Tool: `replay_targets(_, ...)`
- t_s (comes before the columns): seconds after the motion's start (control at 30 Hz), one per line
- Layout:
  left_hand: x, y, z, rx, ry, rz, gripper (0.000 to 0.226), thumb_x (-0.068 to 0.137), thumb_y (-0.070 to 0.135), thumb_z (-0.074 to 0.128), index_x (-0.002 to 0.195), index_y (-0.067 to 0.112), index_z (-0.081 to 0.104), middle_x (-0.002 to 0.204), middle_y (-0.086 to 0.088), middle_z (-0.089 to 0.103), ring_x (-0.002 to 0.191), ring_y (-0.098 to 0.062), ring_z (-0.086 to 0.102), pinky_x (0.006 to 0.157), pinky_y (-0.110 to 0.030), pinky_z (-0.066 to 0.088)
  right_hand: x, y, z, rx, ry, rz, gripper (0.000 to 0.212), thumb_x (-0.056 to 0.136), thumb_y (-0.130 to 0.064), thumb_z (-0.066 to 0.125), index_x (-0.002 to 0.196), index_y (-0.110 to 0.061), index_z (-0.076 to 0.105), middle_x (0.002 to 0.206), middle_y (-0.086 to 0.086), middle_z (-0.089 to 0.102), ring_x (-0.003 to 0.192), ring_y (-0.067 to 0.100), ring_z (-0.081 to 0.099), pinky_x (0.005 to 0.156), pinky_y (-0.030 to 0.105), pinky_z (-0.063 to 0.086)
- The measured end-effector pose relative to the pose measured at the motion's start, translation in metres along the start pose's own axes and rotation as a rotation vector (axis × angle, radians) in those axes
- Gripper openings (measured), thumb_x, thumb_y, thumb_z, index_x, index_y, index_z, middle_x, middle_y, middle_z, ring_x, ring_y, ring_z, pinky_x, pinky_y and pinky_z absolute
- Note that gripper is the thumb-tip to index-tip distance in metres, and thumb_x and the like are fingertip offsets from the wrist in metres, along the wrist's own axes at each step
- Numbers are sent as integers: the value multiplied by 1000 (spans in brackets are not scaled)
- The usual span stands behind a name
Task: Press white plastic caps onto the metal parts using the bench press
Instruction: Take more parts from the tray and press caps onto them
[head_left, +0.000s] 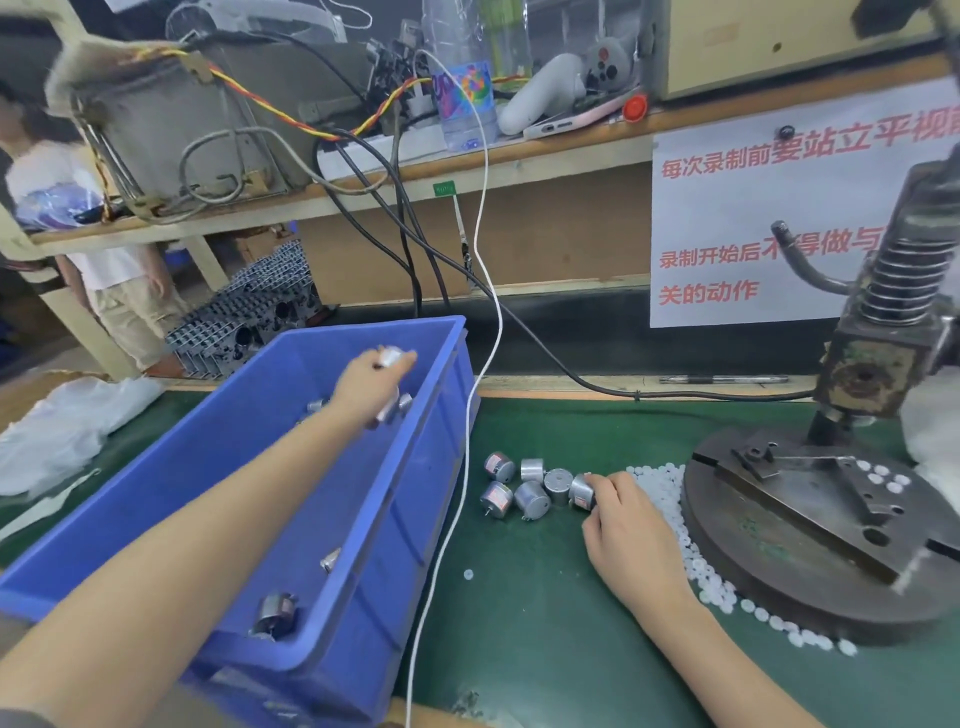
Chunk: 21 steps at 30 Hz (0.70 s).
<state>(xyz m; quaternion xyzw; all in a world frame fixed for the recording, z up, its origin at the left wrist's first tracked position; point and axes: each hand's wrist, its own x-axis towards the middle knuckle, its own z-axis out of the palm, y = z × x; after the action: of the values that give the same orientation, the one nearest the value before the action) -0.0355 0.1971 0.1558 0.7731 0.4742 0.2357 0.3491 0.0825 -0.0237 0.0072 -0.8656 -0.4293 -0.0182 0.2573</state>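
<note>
My left hand (370, 383) reaches over the blue bin (415, 499) and holds a capped metal part (390, 356) at its fingertips, with another metal part under the palm. Several loose metal parts (275, 613) lie inside the bin. On the green mat, my right hand (621, 514) grips one small cylindrical metal part (581, 491) at the end of a cluster of several metal parts (530, 500). White plastic caps (662, 491) are heaped along the round base of the bench press (810, 540). A few caps (883, 478) sit on the press plate.
A white cable (480, 395) runs down between the bin and the metal parts. A black cable (597, 387) crosses the back of the mat to the press. Plastic bags (57, 431) lie at the left. A person (104, 260) stands behind the bench at left.
</note>
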Motion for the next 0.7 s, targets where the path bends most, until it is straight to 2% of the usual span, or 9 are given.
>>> replay_targets(0.03,-2,11,-8,-30,55,36,39,91,46,50,110,13,55,92,-4,55,78,-24,52,63,-30,39,0,0,0,0,3,1,42,92,-15,39,134,-17,44,113,1,48,95,20,52,70,25,35)
replay_targets(0.07,-4,22,-14,-23,88,104,36,89,49,50,104,17,56,93,-2,55,83,-24,52,66,-31,39,-1,0,0,0,4,4,42,92,-15,39,134,-18,43,114,1,48,96,20,52,71,25,35)
replay_targets(0.13,-12,44,-21,-54,92,249,32,87,51,52,77,21,48,74,0,50,69,-21,47,58,-31,35,-2,1,0,5,0,1,44,92,-15,39,136,-17,40,115,0,49,99,20,52,75,25,37)
replay_targets(0.17,-18,54,-20,-61,72,304,35,86,51,53,70,22,43,67,1,47,60,-17,44,54,-29,33,-2,1,0,13,-2,-2,44,92,-15,39,136,-17,40,116,0,49,100,20,52,78,26,38)
replay_targets(0.23,-31,73,-10,-49,23,367,38,85,52,55,65,23,38,58,7,42,46,-9,37,46,-24,31,-2,1,-1,35,3,-3,45,91,-13,40,136,-15,40,116,2,51,102,21,52,82,27,39)
replay_targets(0.3,-43,88,8,23,-18,421,40,83,53,56,65,23,37,54,11,40,43,-6,36,43,-19,30,-3,1,-2,56,15,-7,44,91,-12,41,135,-14,42,116,3,52,103,23,52,82,27,39)
replay_targets(0.43,-48,93,56,266,-108,443,34,81,59,53,73,27,45,68,9,52,65,-12,52,57,-28,39,-5,3,-4,84,36,-4,44,91,-11,40,135,-13,43,116,4,52,105,23,52,83,28,39)
replay_targets(0.6,-35,58,111,614,-223,563,33,86,58,49,89,26,38,87,2,48,85,-23,54,62,-31,33,-6,2,-5,79,17,8,42,89,-9,44,132,-10,47,112,6,54,100,26,54,79,31,41)
replay_targets(0.7,-23,38,131,717,-351,604,43,86,56,50,117,26,47,107,-3,53,98,-27,55,68,-30,33,-7,-5,-11,76,81,-24,40,67,-2,71,107,-6,65,85,6,61,69,24,61,56,29,45)
